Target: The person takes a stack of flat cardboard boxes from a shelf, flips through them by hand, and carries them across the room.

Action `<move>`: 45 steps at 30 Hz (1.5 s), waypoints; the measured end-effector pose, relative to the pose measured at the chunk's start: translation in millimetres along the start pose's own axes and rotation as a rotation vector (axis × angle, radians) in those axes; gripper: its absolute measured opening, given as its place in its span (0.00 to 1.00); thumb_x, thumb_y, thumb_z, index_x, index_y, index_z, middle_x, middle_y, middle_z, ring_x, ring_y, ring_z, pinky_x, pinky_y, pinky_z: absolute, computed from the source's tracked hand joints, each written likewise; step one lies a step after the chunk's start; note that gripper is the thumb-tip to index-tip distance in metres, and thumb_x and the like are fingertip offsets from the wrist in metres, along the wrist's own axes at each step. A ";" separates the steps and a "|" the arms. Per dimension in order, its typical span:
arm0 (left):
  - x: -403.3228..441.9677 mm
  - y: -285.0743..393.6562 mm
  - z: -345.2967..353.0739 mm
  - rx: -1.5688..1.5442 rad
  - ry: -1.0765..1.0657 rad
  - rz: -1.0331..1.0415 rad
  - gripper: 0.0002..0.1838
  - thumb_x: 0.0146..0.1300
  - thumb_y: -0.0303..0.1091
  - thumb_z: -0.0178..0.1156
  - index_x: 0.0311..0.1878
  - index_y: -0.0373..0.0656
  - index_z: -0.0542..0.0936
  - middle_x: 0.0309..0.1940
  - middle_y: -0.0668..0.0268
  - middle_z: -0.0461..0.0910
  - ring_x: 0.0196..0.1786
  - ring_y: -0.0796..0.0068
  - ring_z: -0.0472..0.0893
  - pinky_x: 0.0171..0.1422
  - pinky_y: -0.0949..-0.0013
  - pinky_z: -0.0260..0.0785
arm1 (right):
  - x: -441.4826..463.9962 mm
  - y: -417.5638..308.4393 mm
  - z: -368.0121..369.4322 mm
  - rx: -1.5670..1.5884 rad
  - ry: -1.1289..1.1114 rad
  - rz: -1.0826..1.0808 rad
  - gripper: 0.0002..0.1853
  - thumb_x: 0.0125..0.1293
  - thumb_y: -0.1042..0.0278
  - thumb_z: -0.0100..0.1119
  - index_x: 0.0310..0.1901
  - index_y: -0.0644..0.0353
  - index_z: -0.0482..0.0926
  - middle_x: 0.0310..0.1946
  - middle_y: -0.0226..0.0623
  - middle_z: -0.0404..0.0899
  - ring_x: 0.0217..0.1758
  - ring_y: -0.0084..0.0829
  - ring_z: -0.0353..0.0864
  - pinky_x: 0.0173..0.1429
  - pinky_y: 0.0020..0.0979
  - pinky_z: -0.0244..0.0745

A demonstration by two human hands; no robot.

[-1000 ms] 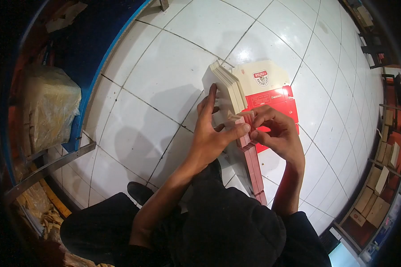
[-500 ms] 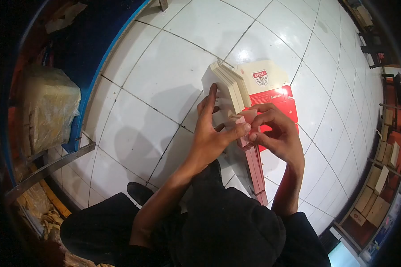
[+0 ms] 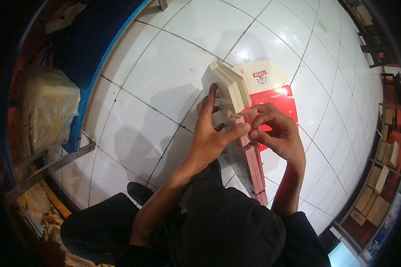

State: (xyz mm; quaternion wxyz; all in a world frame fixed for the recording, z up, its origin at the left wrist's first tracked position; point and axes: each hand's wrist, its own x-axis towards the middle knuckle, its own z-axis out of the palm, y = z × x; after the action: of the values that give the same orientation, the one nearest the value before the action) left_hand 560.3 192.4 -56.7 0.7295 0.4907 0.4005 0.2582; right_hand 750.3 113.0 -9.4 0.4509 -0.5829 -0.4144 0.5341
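A stack of flat carton blanks (image 3: 228,86), cream at the far part and pinkish red along the near edges, stands on edge on the floor. My left hand (image 3: 213,135) is wrapped against the stack's left side, with its thumb over the top edges. At the right side, my right hand (image 3: 276,129) pinches a small flap of the stack's outermost blank between thumb and fingers. Beyond it, a red and cream printed blank (image 3: 265,78) with a round logo lies flat on the tiles, partly covered by my right hand.
White floor tiles (image 3: 165,66) surround the stack. A blue-edged table (image 3: 103,58) stands on the left, near a plastic-wrapped bundle (image 3: 53,111). Shelves with cardboard boxes (image 3: 365,200) line the right side. My dark shoe (image 3: 139,192) is at the lower left.
The flap at my right fingertips has tilted outward to the right, and the right fingers have shifted slightly with it. My left hand has stayed in place.
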 end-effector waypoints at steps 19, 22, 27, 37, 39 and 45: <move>0.4 0.8 -0.9 0.030 -0.004 -0.017 0.65 0.55 0.46 0.80 0.86 0.37 0.45 0.73 0.48 0.56 0.79 0.49 0.60 0.74 0.49 0.72 | 2.1 9.9 -2.7 -0.092 0.003 -0.087 0.12 0.60 0.77 0.77 0.42 0.62 0.82 0.52 0.38 0.79 0.61 0.31 0.82 0.60 0.36 0.86; 0.5 1.6 -0.5 -0.009 -0.010 -0.026 0.66 0.55 0.45 0.81 0.86 0.38 0.45 0.73 0.49 0.55 0.80 0.50 0.60 0.73 0.47 0.73 | 2.2 7.9 -3.2 -0.070 -0.006 -0.073 0.11 0.61 0.77 0.77 0.41 0.62 0.81 0.51 0.36 0.78 0.59 0.30 0.83 0.60 0.36 0.86; 1.6 -2.1 -0.3 -0.051 -0.016 -0.028 0.66 0.55 0.44 0.81 0.86 0.38 0.44 0.74 0.51 0.54 0.80 0.50 0.59 0.72 0.46 0.74 | 1.7 1.2 -1.1 -0.038 -0.001 -0.026 0.11 0.62 0.78 0.76 0.41 0.62 0.81 0.51 0.34 0.78 0.57 0.30 0.83 0.61 0.36 0.85; 1.7 -1.2 -0.9 0.044 0.000 -0.006 0.66 0.55 0.45 0.81 0.85 0.36 0.45 0.73 0.48 0.55 0.79 0.50 0.61 0.72 0.50 0.75 | 2.0 -0.2 -1.7 -0.011 -0.008 -0.008 0.10 0.62 0.80 0.75 0.40 0.62 0.81 0.51 0.34 0.78 0.58 0.30 0.83 0.64 0.37 0.84; 0.9 0.9 0.5 0.009 0.007 -0.011 0.66 0.55 0.46 0.81 0.85 0.36 0.46 0.73 0.47 0.57 0.78 0.49 0.61 0.73 0.50 0.74 | 1.7 -0.7 -1.5 -0.007 -0.004 0.001 0.10 0.62 0.80 0.75 0.40 0.62 0.80 0.51 0.34 0.78 0.59 0.30 0.83 0.64 0.37 0.84; 2.3 -7.0 -1.2 0.041 0.005 0.022 0.66 0.55 0.47 0.80 0.85 0.34 0.46 0.72 0.45 0.58 0.78 0.49 0.62 0.77 0.51 0.68 | 0.6 -1.4 -0.3 -0.003 0.007 0.021 0.09 0.63 0.80 0.74 0.40 0.62 0.80 0.52 0.34 0.78 0.60 0.31 0.83 0.62 0.36 0.85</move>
State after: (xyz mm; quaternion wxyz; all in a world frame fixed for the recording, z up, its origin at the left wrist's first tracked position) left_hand 560.4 192.1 -64.1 0.7154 0.5092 0.4020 0.2592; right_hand 750.7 113.9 -8.2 0.4457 -0.5896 -0.4077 0.5361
